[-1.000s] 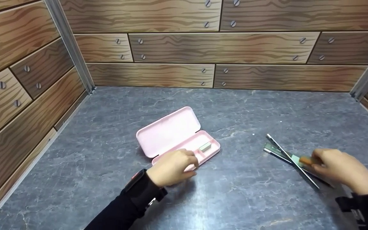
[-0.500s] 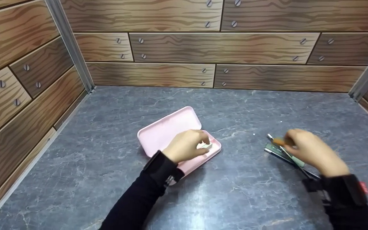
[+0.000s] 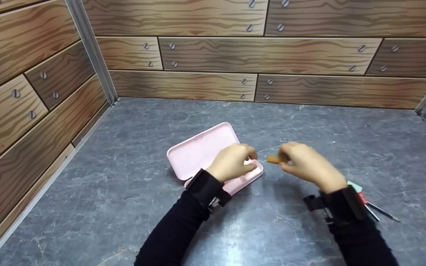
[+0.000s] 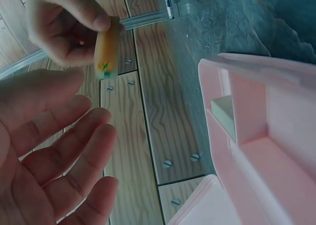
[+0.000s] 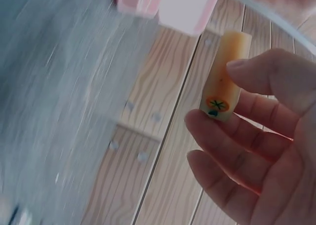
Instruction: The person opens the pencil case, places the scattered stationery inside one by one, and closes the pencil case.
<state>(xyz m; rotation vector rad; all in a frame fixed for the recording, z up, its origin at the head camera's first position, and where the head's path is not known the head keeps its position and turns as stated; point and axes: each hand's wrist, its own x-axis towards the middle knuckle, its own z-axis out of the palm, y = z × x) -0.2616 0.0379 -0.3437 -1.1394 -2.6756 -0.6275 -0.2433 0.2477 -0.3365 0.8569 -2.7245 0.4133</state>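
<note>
My right hand (image 3: 309,164) pinches an orange eraser (image 5: 224,77) between thumb and fingers, held above the table to the right of the pink pencil case (image 3: 194,153). One end of the eraser bears a round orange mark with green lines. The case lies with its lid folded back. Over its right end is my left hand (image 3: 231,162), fingers loosely bent with nothing in them, facing the eraser in the left wrist view. A pale green eraser (image 4: 224,114) sits in the case's small end compartment, mostly hidden by the left hand in the head view.
Beyond my right cuff (image 3: 340,205) lie pencils (image 3: 383,211) and a green ruler (image 3: 354,186), partly covered by that arm. The grey marbled table (image 3: 135,207) is bounded by wood-patterned walls (image 3: 213,55) at the back and sides.
My right hand has carried the orange eraser leftward from the pencils and ruler to near the case. My left hand has moved right along the case to its right end.
</note>
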